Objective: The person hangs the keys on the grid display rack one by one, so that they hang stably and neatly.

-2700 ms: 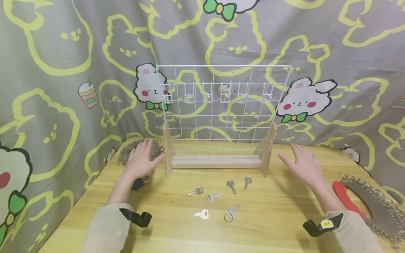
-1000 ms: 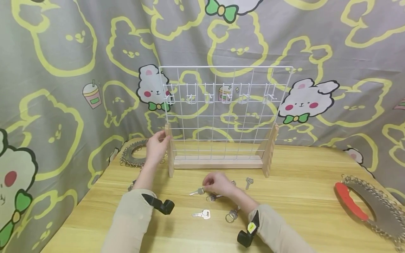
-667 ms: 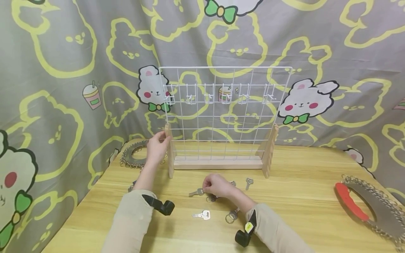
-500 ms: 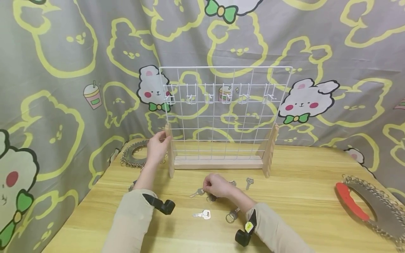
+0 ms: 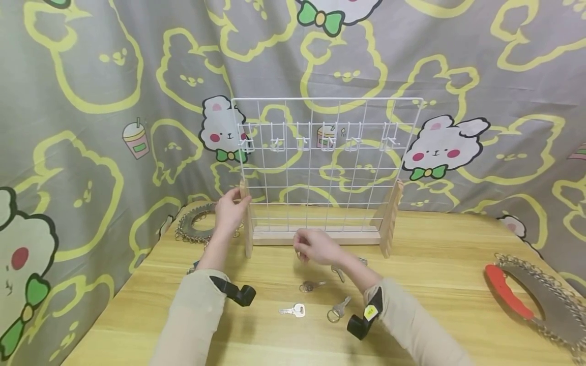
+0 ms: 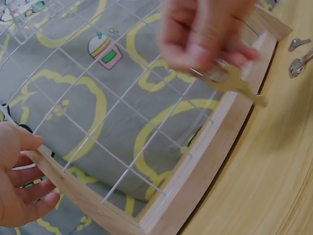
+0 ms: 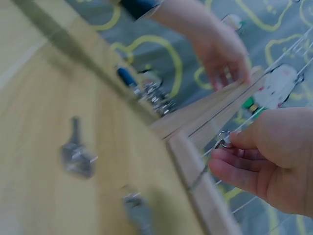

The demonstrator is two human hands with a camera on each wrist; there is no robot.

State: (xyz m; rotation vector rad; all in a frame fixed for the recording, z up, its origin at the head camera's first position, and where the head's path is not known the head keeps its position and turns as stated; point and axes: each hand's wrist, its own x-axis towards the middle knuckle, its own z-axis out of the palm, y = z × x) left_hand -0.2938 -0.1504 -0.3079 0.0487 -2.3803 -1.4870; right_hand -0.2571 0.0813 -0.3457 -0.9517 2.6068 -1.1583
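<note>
My left hand [image 5: 230, 211] grips the left wooden post [image 6: 78, 196] of a white wire grid rack [image 5: 320, 168], thumb in front and fingers round its edge. Several white hooks [image 5: 327, 142] hang along the grid's upper part. My right hand [image 5: 318, 246] pinches a key [image 6: 230, 81] by its small ring [image 7: 224, 138], raised before the rack's wooden base bar [image 5: 270, 238]. The key's blade points down in the left wrist view. Several keys lie on the table, among them a silver key [image 5: 293, 310], a ringed key [image 5: 339, 308] and another ringed key [image 5: 312, 285].
At the right lies a curved grey plate [image 5: 545, 290] with a red handle [image 5: 507, 292], edged with metal rings. A similar ring-edged plate [image 5: 187, 223] lies behind my left forearm. A dark padlock [image 5: 193, 267] is mostly hidden by that arm. A patterned curtain [image 5: 348, 56] hangs behind the table.
My left hand has reached the rack's left post and stays there. My right hand came in from the right, took a key off the table, and has lifted it towards the rack.
</note>
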